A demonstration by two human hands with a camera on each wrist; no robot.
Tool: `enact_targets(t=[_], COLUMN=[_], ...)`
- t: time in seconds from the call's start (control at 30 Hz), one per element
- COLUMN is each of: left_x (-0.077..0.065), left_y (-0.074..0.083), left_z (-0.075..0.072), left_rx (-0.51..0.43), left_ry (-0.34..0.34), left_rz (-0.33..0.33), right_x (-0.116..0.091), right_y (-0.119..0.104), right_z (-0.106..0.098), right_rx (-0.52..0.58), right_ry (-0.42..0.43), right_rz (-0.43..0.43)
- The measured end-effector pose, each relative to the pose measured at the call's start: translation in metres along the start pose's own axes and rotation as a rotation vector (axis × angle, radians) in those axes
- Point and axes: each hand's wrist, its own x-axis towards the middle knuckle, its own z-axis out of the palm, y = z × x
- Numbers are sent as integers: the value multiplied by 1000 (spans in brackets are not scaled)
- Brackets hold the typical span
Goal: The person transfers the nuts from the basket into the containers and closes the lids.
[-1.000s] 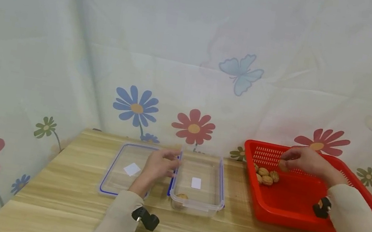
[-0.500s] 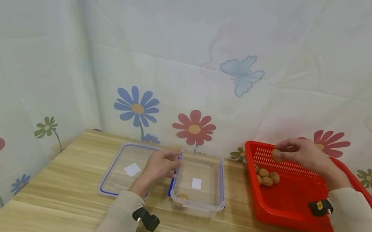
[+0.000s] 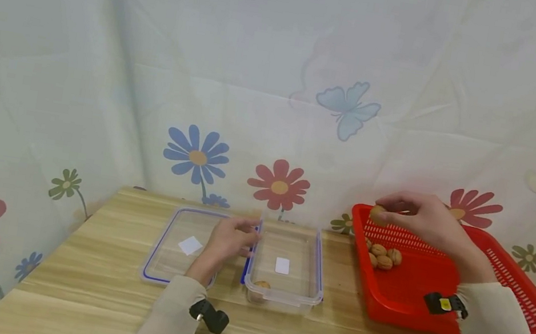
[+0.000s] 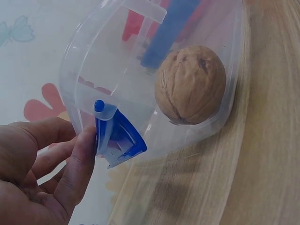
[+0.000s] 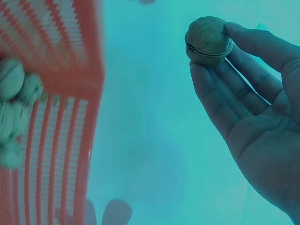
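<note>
In the head view, my right hand (image 3: 424, 213) pinches a walnut (image 3: 378, 214) between thumb and fingertips, above the far left corner of the red basket (image 3: 424, 320). The right wrist view shows this walnut (image 5: 209, 41) at the fingertips, its seam visible. My left hand (image 3: 232, 239) is at the left side of a clear plastic container (image 3: 285, 302), its fingers relaxed. In the left wrist view, the thumb touches a blue latch (image 4: 121, 140) hanging from the container's rim. One walnut (image 4: 191, 85) lies inside, in the container's near left corner.
Several walnuts (image 3: 383, 261) lie together at the basket's left end. A clear lid (image 3: 162, 255) with a blue seal lies on the wooden table (image 3: 89, 284), left of the container and partly behind the left hand. A flowered cloth (image 3: 257, 102) hangs behind the table.
My right hand has moved left with the walnut, from over the basket's inside to above its far left corner. My left hand has stayed at the container.
</note>
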Motion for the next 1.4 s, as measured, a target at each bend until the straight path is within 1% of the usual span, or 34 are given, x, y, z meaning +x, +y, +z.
enact_targets(t=[0.17,0.3,0.47,0.73,0.9,1.1,1.23,1.4], left_x=[1,0,0,0,-1,-1,0,1], left_y=[0,-1,-1,-1,0,1,0,-2], left_z=[0,0,0,-1,-1,-2,-2,-2], left_rx=[1,1,-10,-26,-8,-4,-11,-16], left_ry=[1,-1,0,-11,-11,-15,-16,-19], left_rz=[2,12,11,1,3,-3,-4,10], right_x=[-2,-3,-4,-5,-4,0,3,5], right_y=[-13,-20,-27,-41,-45,-48,-51,-53], right_z=[13,23,34,59,76,94,104,117], right_rx=[60,113,173,212,254,308,302,292], right_ry=[16,11,37,38,4,-64,-107,-161], right_rz=[-56,-71,-117,-108,-138,-170,-189,-184])
